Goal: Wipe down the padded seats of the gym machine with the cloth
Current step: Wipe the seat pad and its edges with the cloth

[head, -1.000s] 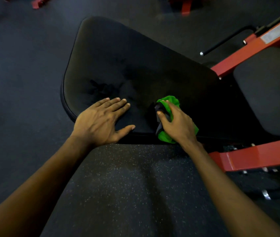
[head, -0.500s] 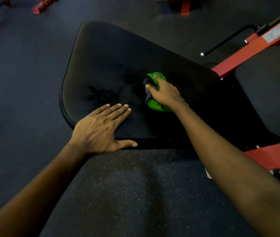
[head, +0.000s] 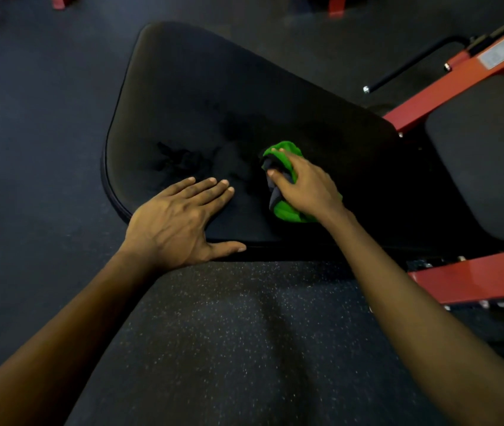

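A large black padded seat (head: 213, 96) of the gym machine fills the middle of the view, with darker wet marks near its left side. My right hand (head: 306, 186) presses a bunched green cloth (head: 287, 212) onto the pad near its front middle. My left hand (head: 176, 222) lies flat with fingers spread on the pad's front left edge, thumb along the rim, holding nothing. A second black pad (head: 484, 155) sits to the right, untouched.
Red steel frame bars (head: 472, 278) run along the right side, front and back. A black handle bar with a metal tip (head: 398, 72) sticks out behind the pad. Dark speckled rubber floor (head: 229, 348) lies below and around the machine.
My right hand pushed the cloth away across the pad, then pulled it back toward me to the front middle. My left hand stayed planted on the front edge.
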Tool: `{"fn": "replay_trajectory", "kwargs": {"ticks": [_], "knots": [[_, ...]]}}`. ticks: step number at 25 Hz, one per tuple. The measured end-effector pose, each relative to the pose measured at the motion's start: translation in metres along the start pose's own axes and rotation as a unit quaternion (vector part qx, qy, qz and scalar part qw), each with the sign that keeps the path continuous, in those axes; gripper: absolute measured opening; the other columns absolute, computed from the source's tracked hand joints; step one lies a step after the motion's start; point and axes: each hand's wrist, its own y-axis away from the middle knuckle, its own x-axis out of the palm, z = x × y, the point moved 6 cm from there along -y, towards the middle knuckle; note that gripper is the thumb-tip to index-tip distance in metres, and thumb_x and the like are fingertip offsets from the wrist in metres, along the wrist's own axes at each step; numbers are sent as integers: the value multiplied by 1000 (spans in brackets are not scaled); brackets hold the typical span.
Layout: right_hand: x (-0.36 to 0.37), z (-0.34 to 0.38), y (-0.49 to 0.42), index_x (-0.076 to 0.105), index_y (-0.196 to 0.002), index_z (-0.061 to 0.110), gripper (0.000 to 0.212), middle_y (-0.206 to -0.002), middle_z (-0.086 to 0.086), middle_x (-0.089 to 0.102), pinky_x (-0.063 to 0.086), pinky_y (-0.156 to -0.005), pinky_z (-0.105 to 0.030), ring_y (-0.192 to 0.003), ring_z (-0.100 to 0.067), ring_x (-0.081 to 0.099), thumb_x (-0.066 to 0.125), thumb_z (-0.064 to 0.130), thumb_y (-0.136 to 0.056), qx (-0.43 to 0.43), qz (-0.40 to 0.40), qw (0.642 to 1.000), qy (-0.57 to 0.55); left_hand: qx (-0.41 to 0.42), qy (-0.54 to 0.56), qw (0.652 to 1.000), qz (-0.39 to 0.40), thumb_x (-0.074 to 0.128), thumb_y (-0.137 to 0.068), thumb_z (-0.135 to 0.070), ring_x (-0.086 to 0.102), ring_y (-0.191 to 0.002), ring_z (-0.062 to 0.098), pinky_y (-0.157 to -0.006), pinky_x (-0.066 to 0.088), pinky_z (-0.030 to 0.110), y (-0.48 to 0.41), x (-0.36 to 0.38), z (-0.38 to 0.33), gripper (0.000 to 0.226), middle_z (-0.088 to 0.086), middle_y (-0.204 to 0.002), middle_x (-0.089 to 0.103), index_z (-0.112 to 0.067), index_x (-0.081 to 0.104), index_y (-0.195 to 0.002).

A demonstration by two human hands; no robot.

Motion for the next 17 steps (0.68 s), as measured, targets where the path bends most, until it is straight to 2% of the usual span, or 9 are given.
{"fn": "replay_trajectory", "kwargs": {"ticks": [5,7,10,12,13,15,17], "knots": [[1,14,-30,38,-153,36,63,-155,-1,46,40,-106,-39,-136,-34,49,49,61,-96,49,19,998,26,3,9,1000,-27,20,-85,-92,34,-148,13,-124,23,36,-1,-2,-1,105,0,-159,39,-17,40,-154],[3,26,2,38,-153,39,61,-156,5,45,41,-106,-37,-139,-27,47,52,58,-97,2,12,1000,24,3,12,999,-29,21,-85,-92,34,-148,14,-124,25,37,-1,-2,-1,105,1,-158,40,-16,41,-154],[2,35,63,44,-151,37,57,-155,11,46,39,-108,-28,-142,-9,42,58,49,-97,-118,-9,993,-11,5,12,999,-34,19,-85,-92,35,-148,14,-123,27,38,-1,-2,-2,105,1,-158,40,-16,41,-154],[0,10,86,50,-148,33,54,-150,9,52,38,-108,-24,-139,-6,44,61,47,-96,-108,-39,993,-24,7,11,1000,-24,18,-84,-92,33,-149,14,-124,25,37,-1,-2,-2,106,0,-159,38,-17,39,-155],[-2,-6,95,53,-146,31,53,-148,7,55,40,-108,-25,-136,-7,47,61,47,-96,-82,-61,994,-30,7,11,1000,-20,17,-84,-93,32,-149,13,-125,23,37,-1,-2,-1,106,0,-160,37,-17,37,-155],[-1,-26,110,58,-141,26,51,-143,6,60,49,-105,-38,-131,-12,55,57,51,-96,-46,-115,992,-37,8,10,1000,-20,16,-84,-93,30,-150,13,-125,21,36,0,-2,-1,106,-1,-161,35,-17,35,-156],[6,-21,115,62,-136,22,51,-138,4,63,51,-100,-45,-129,-16,58,55,51,-95,-46,-153,986,-44,14,10,999,-27,17,-84,-93,32,-149,13,-125,22,36,0,-1,-2,106,0,-160,37,-17,36,-156]]}}
